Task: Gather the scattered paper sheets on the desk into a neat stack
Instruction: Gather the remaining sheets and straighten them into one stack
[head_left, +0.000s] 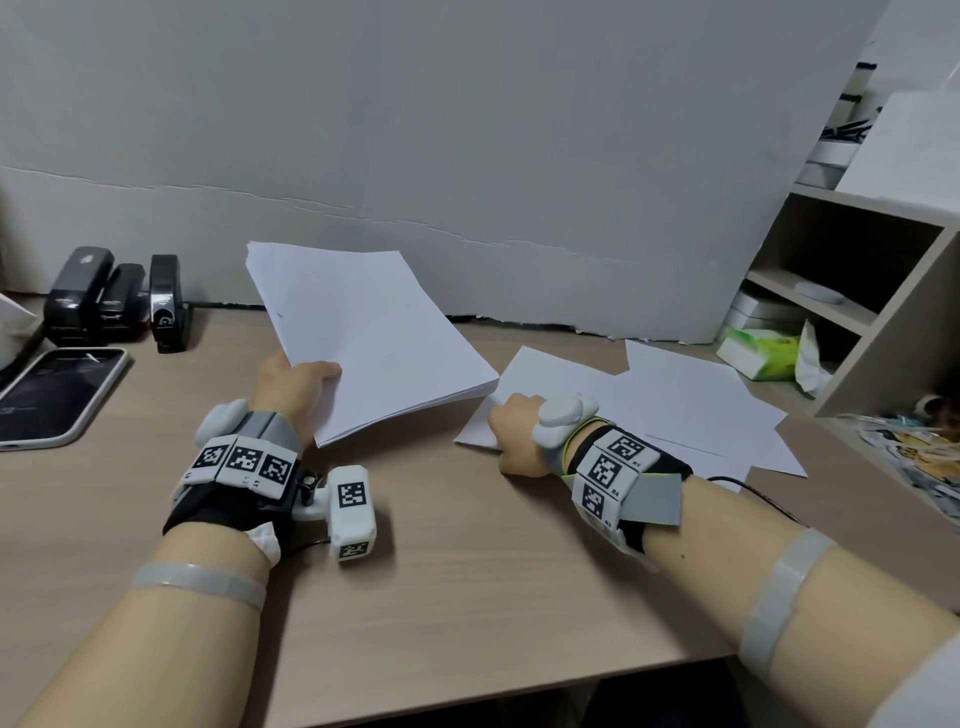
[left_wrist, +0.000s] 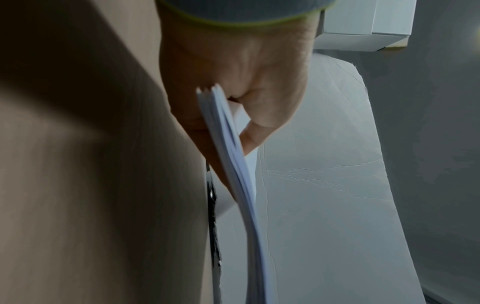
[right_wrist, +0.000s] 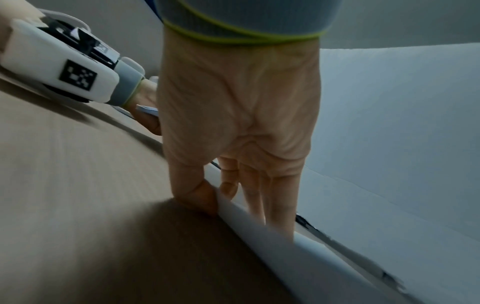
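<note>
My left hand (head_left: 296, 382) grips a thick stack of white paper (head_left: 363, 332) by its near left edge, thumb on top, and holds it tilted above the desk (head_left: 415, 561). The left wrist view shows the stack (left_wrist: 233, 164) edge-on, pinched between thumb and fingers. My right hand (head_left: 511, 428) sits at the near left corner of a loose white sheet (head_left: 550, 379) lying on the desk. In the right wrist view the thumb (right_wrist: 200, 195) is under the sheet's raised edge (right_wrist: 259, 226) and the fingers lie on top. More loose sheets (head_left: 696, 405) lie overlapping to the right.
Three black staplers (head_left: 114, 296) stand at the back left, a phone (head_left: 52, 395) lies in front of them. A white board (head_left: 467, 156) closes off the back. A grey shelf unit (head_left: 872, 291) with a green tissue pack (head_left: 758, 353) stands at the right.
</note>
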